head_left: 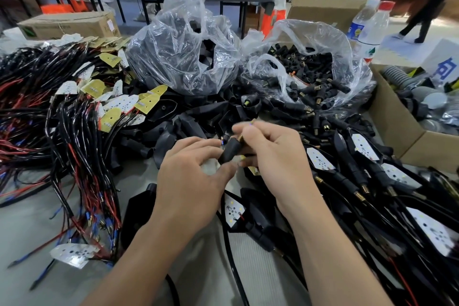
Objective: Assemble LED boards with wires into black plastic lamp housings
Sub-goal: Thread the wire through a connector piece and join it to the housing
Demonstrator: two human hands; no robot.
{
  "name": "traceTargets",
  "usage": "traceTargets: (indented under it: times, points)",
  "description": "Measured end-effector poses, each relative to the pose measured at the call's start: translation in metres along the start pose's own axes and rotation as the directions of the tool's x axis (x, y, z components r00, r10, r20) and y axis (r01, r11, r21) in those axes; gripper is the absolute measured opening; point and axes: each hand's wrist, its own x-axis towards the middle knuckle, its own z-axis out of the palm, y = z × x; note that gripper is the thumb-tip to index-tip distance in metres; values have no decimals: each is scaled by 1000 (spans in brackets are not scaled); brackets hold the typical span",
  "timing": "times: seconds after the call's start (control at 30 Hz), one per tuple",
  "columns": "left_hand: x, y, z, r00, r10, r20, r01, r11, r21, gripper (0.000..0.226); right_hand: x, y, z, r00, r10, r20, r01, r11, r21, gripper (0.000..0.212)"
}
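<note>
Both hands meet at the middle of the table over a small black rubber stem (pixel 229 150) with a brass threaded end. My left hand (pixel 191 181) holds its lower part, thumb and fingers curled round it. My right hand (pixel 270 154) pinches the brass end and a thin wire tip above it. A loose pile of black lamp housings (pixel 188 126) lies just behind the hands. White and yellow LED boards with red and black wires (pixel 82 117) cover the left side. Finished lamps with white boards (pixel 367 149) are heaped at the right.
Two clear plastic bags stand behind the hands: one (pixel 181 57) with black housings, the other (pixel 313 69) with black brass-tipped stems. A cardboard box (pixel 397 117) of parts sits at the right edge, two water bottles (pixel 370 30) behind it. People walk in the background.
</note>
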Motion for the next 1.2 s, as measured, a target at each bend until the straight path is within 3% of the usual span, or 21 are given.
traceTargets:
  times: [0.13, 0.3, 0.4, 0.5, 0.6, 0.63, 0.67, 0.73, 0.8, 0.9, 1.0, 1.1, 1.2]
  points:
    - [2, -3, 0, 999, -29, 26, 28, 999, 20, 22, 1, 3, 0, 998, -42, -54, 41, 999, -21, 27]
    - [-2, 4, 1, 997, -54, 49, 57, 996, -67, 13, 2, 2, 1, 975, -55, -214, 88, 985, 147, 32]
    - [-4, 6, 1, 987, -139, 81, 149, 979, -140, 18, 1, 2, 3, 992, 13, -125, 11, 981, 194, 25]
    - [-3, -2, 2, 984, -175, 35, 177, 980, -88, 23, -3, 4, 7, 997, 37, 64, -39, 999, 36, 12]
    - [-2, -3, 3, 977, -202, 66, 209, 968, -141, 17, -5, 1, 9, 999, 3, 39, -5, 999, 32, 17]
    - [0, -1, 2, 970, -220, 105, 239, 943, -233, 12, -5, -1, 9, 1000, 14, 17, -16, 997, 70, 19]
    - [2, 2, 1, 953, -252, 168, 299, 872, -387, 11, -5, -3, 7, 999, 35, 5, -35, 992, 122, 21]
    - [7, 8, -4, 899, -318, 300, 437, 626, -646, 23, -5, -7, 2, 997, 68, 23, -71, 964, 255, 21]
    - [13, 10, -8, 845, -377, 380, 521, 419, -743, 24, -5, -11, 0, 995, 63, 80, -87, 936, 341, 21]
    - [16, 10, -10, 791, -407, 458, 587, 291, -756, 47, -6, -11, 2, 980, 42, 196, -114, 921, 373, 25]
    - [16, 6, -12, 751, -420, 509, 638, 265, -722, 28, -7, -10, 1, 951, 27, 309, -136, 932, 336, 32]
    - [17, 2, -13, 782, -404, 475, 615, 375, -694, 28, -8, -9, 0, 921, 29, 388, -147, 949, 278, 35]
    - [19, 2, -18, 816, -420, 397, 561, 407, -721, 22, -6, -7, 3, 962, 64, 267, -148, 940, 309, 35]
